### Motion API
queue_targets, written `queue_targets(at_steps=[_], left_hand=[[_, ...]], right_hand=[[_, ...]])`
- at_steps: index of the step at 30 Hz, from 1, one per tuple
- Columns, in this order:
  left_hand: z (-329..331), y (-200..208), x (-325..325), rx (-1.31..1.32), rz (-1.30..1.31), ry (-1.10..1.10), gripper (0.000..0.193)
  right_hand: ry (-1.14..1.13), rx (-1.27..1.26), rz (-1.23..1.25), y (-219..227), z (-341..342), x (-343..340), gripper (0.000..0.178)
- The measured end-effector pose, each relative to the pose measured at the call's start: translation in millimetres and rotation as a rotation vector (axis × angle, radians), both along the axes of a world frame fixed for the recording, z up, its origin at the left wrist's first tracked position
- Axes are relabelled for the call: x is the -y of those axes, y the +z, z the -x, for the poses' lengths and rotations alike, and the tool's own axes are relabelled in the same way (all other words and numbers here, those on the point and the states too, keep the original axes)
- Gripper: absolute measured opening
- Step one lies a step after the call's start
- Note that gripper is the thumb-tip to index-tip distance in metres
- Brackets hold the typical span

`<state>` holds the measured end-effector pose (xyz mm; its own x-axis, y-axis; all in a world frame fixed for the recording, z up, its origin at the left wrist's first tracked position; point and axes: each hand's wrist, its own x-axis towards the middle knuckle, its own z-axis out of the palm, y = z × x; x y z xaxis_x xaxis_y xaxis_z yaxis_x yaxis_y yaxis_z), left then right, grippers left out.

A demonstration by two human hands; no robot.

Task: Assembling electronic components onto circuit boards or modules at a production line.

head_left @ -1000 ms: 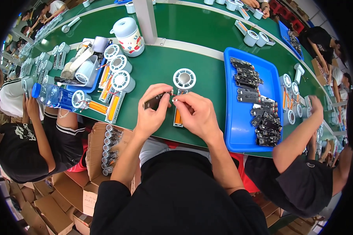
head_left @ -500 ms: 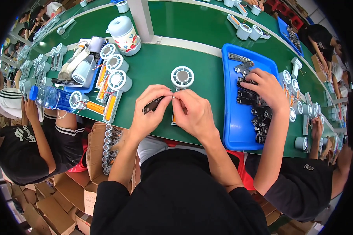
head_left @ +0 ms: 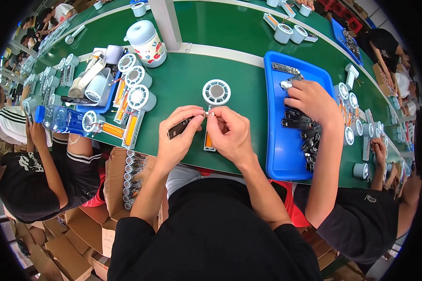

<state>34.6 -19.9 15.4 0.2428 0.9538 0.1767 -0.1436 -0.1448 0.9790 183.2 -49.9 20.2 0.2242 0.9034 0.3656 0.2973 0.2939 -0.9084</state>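
Observation:
My left hand [head_left: 177,143] is closed around a small black circuit board [head_left: 179,128], with thumb and forefinger at its inner end. Close beside it, my right hand [head_left: 232,138] pinches a tiny white connector plug [head_left: 212,114]; a small gap shows between the two sets of fingertips. Below and beyond my hands, a light-blue handheld fan [head_left: 216,92] lies on the green table [head_left: 183,75], round grille toward the far side. Part of its opened handle, with an orange battery [head_left: 208,140], shows between my hands; the right hand hides the rest.
At right, a co-worker's hand [head_left: 309,100] reaches into a blue tray [head_left: 275,154] of circuit boards. Several fans with orange batteries [head_left: 132,127], a lidded cup [head_left: 145,42] and a water bottle [head_left: 63,119] stand at left. Below the table edge is a carton [head_left: 115,182] of fans.
My fingertips have drawn slightly apart, so the white plug shows more clearly in the right ones. The co-worker's hand has shifted within the tray and touches a silvery board.

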Motion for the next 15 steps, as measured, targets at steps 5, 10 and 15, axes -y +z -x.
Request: queue_targets(at_steps=[5, 10, 15], left_hand=[[5.1, 14.1, 7.7, -0.174, 0.118, 0.013, 0.024], [0.6, 15.4, 11.7, -0.180, 0.184, 0.064, 0.027], [-5.1, 11.8, 15.0, 0.006, 0.129, 0.131, 0.024]], right_hand=[[-0.053, 0.012, 0.058, 0.5, -9.1, 0.6, 0.007], [-0.081, 0.113, 0.016, 0.4, -9.0, -1.1, 0.007], [-0.116, 0.324, -0.050, 8.9, -4.8, -1.1, 0.007]])
